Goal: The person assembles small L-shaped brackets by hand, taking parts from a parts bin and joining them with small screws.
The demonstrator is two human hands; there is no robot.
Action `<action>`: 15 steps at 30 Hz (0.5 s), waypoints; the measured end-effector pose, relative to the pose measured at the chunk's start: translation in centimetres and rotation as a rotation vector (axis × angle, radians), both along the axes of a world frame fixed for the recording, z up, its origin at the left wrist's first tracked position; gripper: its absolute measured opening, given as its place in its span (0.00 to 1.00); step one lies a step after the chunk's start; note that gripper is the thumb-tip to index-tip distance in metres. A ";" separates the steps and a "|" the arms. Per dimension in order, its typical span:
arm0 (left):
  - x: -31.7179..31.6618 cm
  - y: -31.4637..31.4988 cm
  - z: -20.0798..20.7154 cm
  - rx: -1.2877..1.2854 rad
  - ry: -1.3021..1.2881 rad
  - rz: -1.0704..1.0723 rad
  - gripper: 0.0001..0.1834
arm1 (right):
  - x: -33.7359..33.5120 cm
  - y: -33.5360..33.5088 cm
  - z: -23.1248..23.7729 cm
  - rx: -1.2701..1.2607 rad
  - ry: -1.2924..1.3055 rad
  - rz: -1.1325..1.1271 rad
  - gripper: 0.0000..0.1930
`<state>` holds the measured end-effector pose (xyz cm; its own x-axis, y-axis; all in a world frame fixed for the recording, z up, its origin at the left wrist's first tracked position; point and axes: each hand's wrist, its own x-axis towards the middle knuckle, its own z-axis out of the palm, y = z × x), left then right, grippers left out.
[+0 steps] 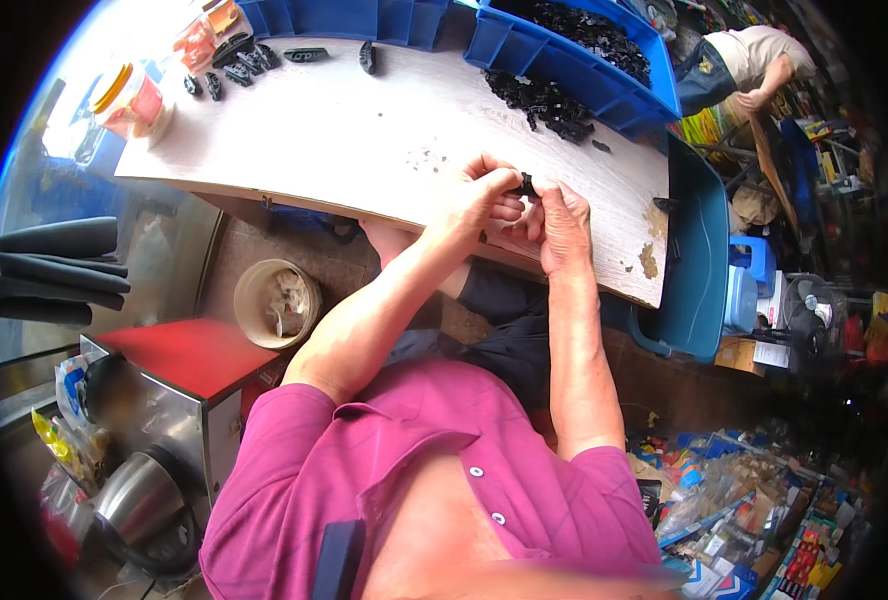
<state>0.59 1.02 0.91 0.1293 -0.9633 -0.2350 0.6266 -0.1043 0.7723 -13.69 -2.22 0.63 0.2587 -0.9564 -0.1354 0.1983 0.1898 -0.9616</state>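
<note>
Between my two hands, over the near edge of the pale table [364,130], is a small black plastic part [527,186]. My left hand [489,195] pinches it from the left with thumb and fingers. From the other side, my right hand [560,222] closes its thumb and fingers on the same part. Its exact shape is mostly hidden by my fingertips. Beyond my hands, a pile of small black parts [539,103] lies against a blue bin [584,85] that is filled with more of them. Several longer black pieces [249,62] are spread at the table's far left.
Another blue bin [349,22] stands at the far edge. A jar [129,100] with an orange rim sits at the left corner. To the right is a teal tub [694,250]; below left, a bucket [276,303] and a red-topped cabinet [189,355]. Another person [749,62] bends at far right.
</note>
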 end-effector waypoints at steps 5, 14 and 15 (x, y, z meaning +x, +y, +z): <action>0.2 0.2 -0.3 0.004 -0.023 -0.077 0.05 | 0.7 0.4 -1.0 -0.109 0.044 -0.118 0.12; 0.1 0.0 -0.7 -0.042 -0.063 -0.135 0.07 | 0.6 0.5 -0.4 -0.060 -0.013 -0.178 0.13; -0.1 0.0 -0.7 -0.046 -0.064 -0.137 0.07 | 0.2 0.4 -0.3 -0.064 -0.014 -0.180 0.13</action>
<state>0.52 1.00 0.20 0.0097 -0.9825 -0.1860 0.5584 -0.1490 0.8161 -13.48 -1.77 0.29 0.0844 -0.9939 -0.0704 0.2369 0.0887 -0.9675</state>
